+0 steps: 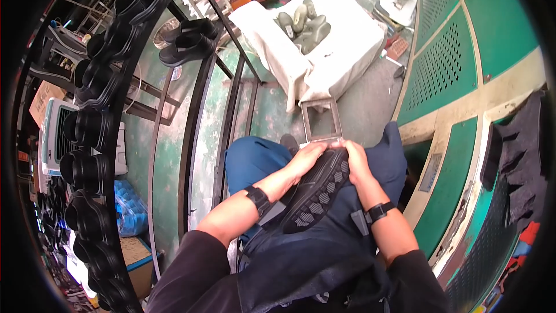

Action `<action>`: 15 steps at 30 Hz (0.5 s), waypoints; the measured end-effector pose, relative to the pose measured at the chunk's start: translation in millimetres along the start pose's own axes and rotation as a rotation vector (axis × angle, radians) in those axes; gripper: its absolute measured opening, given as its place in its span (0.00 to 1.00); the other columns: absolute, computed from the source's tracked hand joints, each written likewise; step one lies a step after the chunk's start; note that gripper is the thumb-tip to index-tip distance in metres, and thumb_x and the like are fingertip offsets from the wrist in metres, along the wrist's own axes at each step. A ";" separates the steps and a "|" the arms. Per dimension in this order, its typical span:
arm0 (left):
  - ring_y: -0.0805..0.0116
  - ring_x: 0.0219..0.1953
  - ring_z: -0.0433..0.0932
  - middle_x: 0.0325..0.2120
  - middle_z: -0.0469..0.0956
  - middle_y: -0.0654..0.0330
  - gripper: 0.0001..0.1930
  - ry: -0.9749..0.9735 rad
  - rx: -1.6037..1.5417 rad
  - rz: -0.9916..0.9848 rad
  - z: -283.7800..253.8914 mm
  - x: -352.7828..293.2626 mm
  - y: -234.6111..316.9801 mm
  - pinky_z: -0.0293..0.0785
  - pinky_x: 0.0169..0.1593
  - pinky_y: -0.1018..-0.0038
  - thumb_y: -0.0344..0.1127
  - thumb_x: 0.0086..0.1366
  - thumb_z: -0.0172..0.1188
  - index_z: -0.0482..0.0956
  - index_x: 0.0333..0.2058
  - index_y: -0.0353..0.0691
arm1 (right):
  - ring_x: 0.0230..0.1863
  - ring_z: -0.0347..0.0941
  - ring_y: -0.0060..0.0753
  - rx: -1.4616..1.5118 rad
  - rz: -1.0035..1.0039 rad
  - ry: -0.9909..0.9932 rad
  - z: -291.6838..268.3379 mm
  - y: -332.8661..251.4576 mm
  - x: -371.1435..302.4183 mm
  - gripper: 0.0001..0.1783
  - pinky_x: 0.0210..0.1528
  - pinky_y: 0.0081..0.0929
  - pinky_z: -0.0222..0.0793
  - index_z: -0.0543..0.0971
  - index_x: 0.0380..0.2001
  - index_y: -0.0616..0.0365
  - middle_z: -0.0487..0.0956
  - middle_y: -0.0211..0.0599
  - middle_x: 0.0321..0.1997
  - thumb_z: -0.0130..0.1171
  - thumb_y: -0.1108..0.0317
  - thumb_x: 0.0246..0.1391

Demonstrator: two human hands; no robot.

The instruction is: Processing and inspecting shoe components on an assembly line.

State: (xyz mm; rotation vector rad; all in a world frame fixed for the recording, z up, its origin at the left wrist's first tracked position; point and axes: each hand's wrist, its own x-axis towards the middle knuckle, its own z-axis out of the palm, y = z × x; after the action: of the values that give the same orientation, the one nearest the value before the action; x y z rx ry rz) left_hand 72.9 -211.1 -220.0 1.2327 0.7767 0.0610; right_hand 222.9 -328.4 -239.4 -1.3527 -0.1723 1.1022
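Observation:
A black shoe [319,192] with a thick patterned sole lies tilted across my lap, its sole turned to the right. My left hand [308,159] grips its far end from the left side. On the other side of that same end, my right hand [355,161] is closed around the edge, thumb near the tip. Both sets of fingertips are partly hidden behind the shoe. Just beyond my hands stands a small metal frame [322,117]. A dark apron [307,261] covers my lap under the shoe's near end.
On the left runs a long rack of black shoes [87,173], with another black pair [186,48] on its rails. Ahead, a white-covered table [341,61] bears several olive shoe lasts [313,33]. Green machine panels [443,61] line the right. A blue bag [130,208] sits behind the rack.

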 end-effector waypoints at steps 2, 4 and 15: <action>0.62 0.61 0.71 0.57 0.75 0.51 0.24 0.035 0.069 0.019 -0.6 -2.8 -8.2 0.62 0.66 0.70 0.47 0.76 0.48 0.77 0.58 0.33 | 0.43 0.80 0.37 0.022 0.023 -0.004 -3.9 6.7 5.8 0.16 0.52 0.32 0.74 0.82 0.35 0.67 0.84 0.43 0.38 0.52 0.64 0.59; 0.61 0.61 0.72 0.57 0.76 0.50 0.25 0.016 0.164 0.101 -1.4 -6.9 -15.2 0.63 0.65 0.70 0.48 0.76 0.47 0.76 0.59 0.32 | 0.42 0.80 0.39 0.023 0.068 0.022 -5.7 10.4 11.3 0.17 0.51 0.33 0.74 0.82 0.36 0.68 0.84 0.45 0.38 0.53 0.63 0.58; 0.56 0.78 0.33 0.76 0.40 0.50 0.47 -0.145 0.093 0.028 -7.7 3.1 -17.6 0.32 0.77 0.63 0.68 0.72 0.42 0.41 0.75 0.41 | 0.45 0.78 0.36 0.055 0.076 -0.007 8.1 5.7 -3.3 0.16 0.53 0.31 0.71 0.84 0.33 0.66 0.84 0.42 0.40 0.53 0.64 0.55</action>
State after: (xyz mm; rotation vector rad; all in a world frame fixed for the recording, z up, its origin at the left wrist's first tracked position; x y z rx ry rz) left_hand 64.6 -209.9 -237.5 1.3214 0.6424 -0.0418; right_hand 212.7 -326.2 -240.2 -1.3155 -0.0959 1.1670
